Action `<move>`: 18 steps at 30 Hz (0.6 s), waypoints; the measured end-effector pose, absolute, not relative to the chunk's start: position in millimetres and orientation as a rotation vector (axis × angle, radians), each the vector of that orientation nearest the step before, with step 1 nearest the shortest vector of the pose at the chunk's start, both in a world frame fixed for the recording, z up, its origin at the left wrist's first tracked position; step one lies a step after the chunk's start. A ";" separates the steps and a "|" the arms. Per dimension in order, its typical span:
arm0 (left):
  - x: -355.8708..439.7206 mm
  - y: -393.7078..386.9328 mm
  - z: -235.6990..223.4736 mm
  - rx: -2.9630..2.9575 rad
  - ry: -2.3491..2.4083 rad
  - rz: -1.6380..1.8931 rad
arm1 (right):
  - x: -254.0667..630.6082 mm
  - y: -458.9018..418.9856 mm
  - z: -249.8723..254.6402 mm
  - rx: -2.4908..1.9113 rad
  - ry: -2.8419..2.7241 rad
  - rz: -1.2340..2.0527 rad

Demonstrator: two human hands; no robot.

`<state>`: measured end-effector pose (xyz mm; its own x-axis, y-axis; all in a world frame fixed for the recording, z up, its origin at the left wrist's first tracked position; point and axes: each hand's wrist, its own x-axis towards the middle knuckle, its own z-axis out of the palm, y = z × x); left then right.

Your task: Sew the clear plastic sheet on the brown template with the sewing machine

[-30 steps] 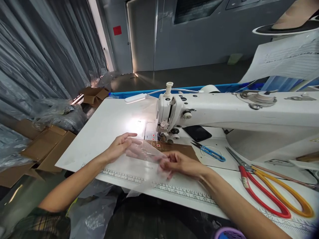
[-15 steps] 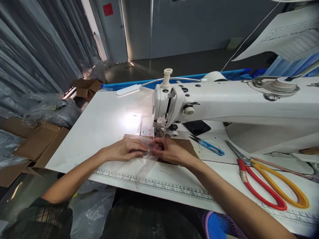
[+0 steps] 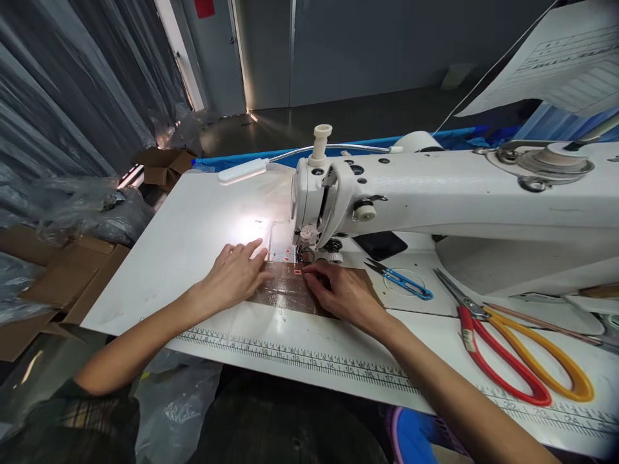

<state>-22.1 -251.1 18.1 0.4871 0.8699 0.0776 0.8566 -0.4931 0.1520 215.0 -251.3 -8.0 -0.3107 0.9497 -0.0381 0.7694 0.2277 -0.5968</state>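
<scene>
A brown flat piece lies on the table in front of the sewing machine's presser foot. Glare shows shiny clear film flat over it, with a small red-and-white mark near its far edge. My left hand rests at the piece's left end, fingers spread, holding nothing. My right hand is on the piece's right part, with thumb and fingertips drawn together beside the red mark. What sits between those fingertips is too small to make out.
The white sewing machine spans the right side. Blue thread snips and large scissors with red and yellow handles lie to the right. A printed ruler runs along the front edge. Cardboard boxes stand at left.
My left hand has moved left and opened its fingers. The clear strip that hung over the table's front edge between my hands now lies flat on the brown piece.
</scene>
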 end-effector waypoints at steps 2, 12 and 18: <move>-30.2 -245.5 23.6 2.682 1.351 0.228 | 210.3 -257.0 -11.7 -1.567 -2.190 0.701; -28.1 -227.9 -15.7 2.584 0.865 0.186 | 216.1 -251.1 -16.8 -1.517 -2.001 0.754; -23.2 -201.6 -19.5 2.560 0.778 0.571 | 216.6 -246.9 -22.9 -1.480 -1.803 0.953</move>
